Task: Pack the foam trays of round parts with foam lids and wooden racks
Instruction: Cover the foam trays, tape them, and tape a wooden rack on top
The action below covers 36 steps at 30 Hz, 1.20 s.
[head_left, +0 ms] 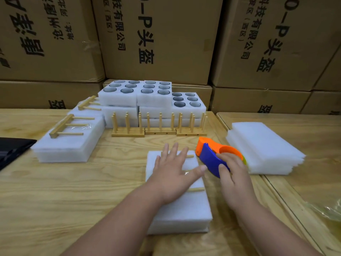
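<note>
A white foam pack (181, 204) lies flat on the wooden table (73, 191) in the near middle, a thick block of layered foam with a smooth foam lid on top. A wooden rack (196, 189) lies on its side across that lid; only the tips of its pale dowels show, poking out to the right from under the palm. The left hand (173, 174) presses down on the pack with fingers straight and spread, holding nothing. The right hand (233, 172) grips a blue and orange tape dispenser (212, 154) just right of the pack, fingers curled round its body, its orange front end pointing far-left.

Far left sit finished packs (68, 143), each white foam with a rack lying on top and a shine of clear tape across it. In the far middle stand foam trays of round parts (136, 91), stacked in tiers, with dark glassy discs seated in two rows of round holes. In front of them three upright wooden racks (158, 126) stand in a row, pegs pointing up. To the right, on a second table, rests a stack of plain foam lids (263, 150). Printed cardboard boxes (166, 34) fill the background.
</note>
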{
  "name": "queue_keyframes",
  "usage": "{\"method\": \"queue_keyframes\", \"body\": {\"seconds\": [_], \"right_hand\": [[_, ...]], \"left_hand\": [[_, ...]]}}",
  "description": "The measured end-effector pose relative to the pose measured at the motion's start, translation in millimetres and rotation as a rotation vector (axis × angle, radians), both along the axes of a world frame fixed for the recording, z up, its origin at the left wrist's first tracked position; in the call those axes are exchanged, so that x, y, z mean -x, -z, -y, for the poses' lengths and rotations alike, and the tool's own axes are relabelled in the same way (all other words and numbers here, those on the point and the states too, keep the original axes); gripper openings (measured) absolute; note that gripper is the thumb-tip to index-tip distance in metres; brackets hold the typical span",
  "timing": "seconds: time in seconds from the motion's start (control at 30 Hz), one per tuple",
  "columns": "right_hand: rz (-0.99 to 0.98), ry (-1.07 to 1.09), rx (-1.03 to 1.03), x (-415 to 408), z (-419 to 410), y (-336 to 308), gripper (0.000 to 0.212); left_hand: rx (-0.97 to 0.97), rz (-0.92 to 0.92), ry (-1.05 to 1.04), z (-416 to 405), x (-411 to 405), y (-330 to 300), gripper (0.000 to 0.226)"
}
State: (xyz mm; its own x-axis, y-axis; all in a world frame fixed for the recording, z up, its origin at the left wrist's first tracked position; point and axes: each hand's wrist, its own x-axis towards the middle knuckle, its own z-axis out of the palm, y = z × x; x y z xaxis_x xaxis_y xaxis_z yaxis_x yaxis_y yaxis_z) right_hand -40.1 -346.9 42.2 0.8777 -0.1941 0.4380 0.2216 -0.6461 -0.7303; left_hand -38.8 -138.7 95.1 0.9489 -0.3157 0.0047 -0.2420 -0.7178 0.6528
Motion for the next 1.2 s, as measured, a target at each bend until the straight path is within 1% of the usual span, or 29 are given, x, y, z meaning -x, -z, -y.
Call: {"method": "queue_keyframes", "body": {"seconds": [0.07, 0.1, 0.13, 0.2, 0.23, 0.27, 0.3, 0.37, 0.43, 0.5, 0.53, 0.6, 0.67, 0.73, 0.8, 0.87, 0.9, 0.97, 1.03, 1.07, 1.13, 1.17, 1.2], "right_hand": [[-0.081, -0.055, -0.228, 4.5, -9.6, -9.9, 0.039], [-0.112, -0.06, -0.281, 5.5, -13.5, -14.5, 0.039], [-0.116, -0.052, -0.257, 6.9, -16.7, -19.0, 0.04], [-0.074, -0.012, -0.078, 8.5, -20.6, -24.6, 0.042], [-0.049, -0.008, -0.042, 8.8, -22.9, -27.3, 0.045], [-0.034, -0.027, -0.069, 9.5, -26.7, -30.7, 0.046], [-0.033, -0.07, -0.146, 11.1, -32.1, -34.7, 0.046], [-0.07, -0.189, -0.323, 11.4, -42.9, -38.0, 0.04], [-0.138, -0.297, -0.465, 9.4, -49.3, -35.3, 0.037], [-0.24, -0.368, -0.623, 7.5, -51.9, -28.2, 0.037], [-0.282, -0.377, -0.703, 6.7, -51.9, -23.3, 0.037], [-0.338, -0.366, -0.864, 4.8, -52.8, -13.3, 0.035], [-0.397, -0.401, -1.026, 4.0, -56.8, -6.8, 0.037], [-0.441, -0.462, -1.136, 5.5, -61.8, -2.9, 0.041], [-0.477, -0.466, -1.221, 9.3, -66.3, -1.6, 0.047], [-0.503, -0.436, -1.213, 11.5, -67.4, -1.5, 0.05], [-0.516, -0.409, -1.185, 11.8, -66.1, -2.8, 0.048], [-0.51, -0.366, -1.13, 10.8, -61.7, -7.5, 0.041], [-0.475, -0.345, -1.158, 8.3, -55.6, -9.5, 0.035], [-0.46, -0.337, -1.184, 7.0, -53.2, -9.6, 0.032], [-0.485, -0.372, -1.129, 5.1, -54.8, -5.1, 0.034], [-0.505, -0.382, -1.109, 4.8, -56.7, -1.4, 0.035], [-0.532, -0.412, -1.132, 4.7, -59.9, 1.6, 0.033]], "left_hand": [[0.286, -0.006, -0.051, -15.4, 4.0, -6.2, 0.108], [0.381, 0.007, -0.097, -23.8, 5.8, -6.7, 0.105], [0.451, 0.019, -0.155, -32.4, 7.4, -5.7, 0.101], [0.55, 0.007, -0.273, -47.2, 8.5, 1.9, 0.092], [0.602, -0.022, -0.323, -52.4, 8.4, 7.1, 0.083], [0.666, -0.062, -0.367, -55.7, 7.9, 12.8, 0.072], [0.729, -0.106, -0.397, -57.7, 7.8, 18.9, 0.065], [0.844, -0.21, -0.441, -59.8, 6.8, 32.1, 0.061], [0.991, -0.372, -0.458, -59.8, 6.4, 43.7, 0.063], [1.113, -0.519, -0.448, -58.3, 7.4, 52.6, 0.07], [1.128, -0.532, -0.449, -56.4, 9.2, 55.3, 0.073], [1.093, -0.452, -0.467, -51.7, 11.6, 57.1, 0.071], [1.117, -0.415, -0.477, -48.9, 13.8, 55.7, 0.068], [1.14, -0.453, -0.463, -49.5, 15.6, 53.6, 0.072], [1.175, -0.457, -0.462, -51.0, 15.9, 54.6, 0.083], [1.202, -0.45, -0.458, -51.2, 17.9, 51.9, 0.087], [1.209, -0.468, -0.46, -51.7, 18.2, 50.3, 0.088], [1.225, -0.527, -0.455, -54.1, 16.0, 47.1, 0.098], [1.259, -0.564, -0.454, -56.3, 10.6, 47.5, 0.103], [1.27, -0.557, -0.442, -56.3, 10.4, 45.7, 0.099], [1.221, -0.526, -0.415, -53.1, 12.5, 41.5, 0.083], [1.171, -0.498, -0.413, -52.0, 14.1, 40.7, 0.079], [1.113, -0.47, -0.408, -52.1, 15.8, 39.1, 0.082]]}}
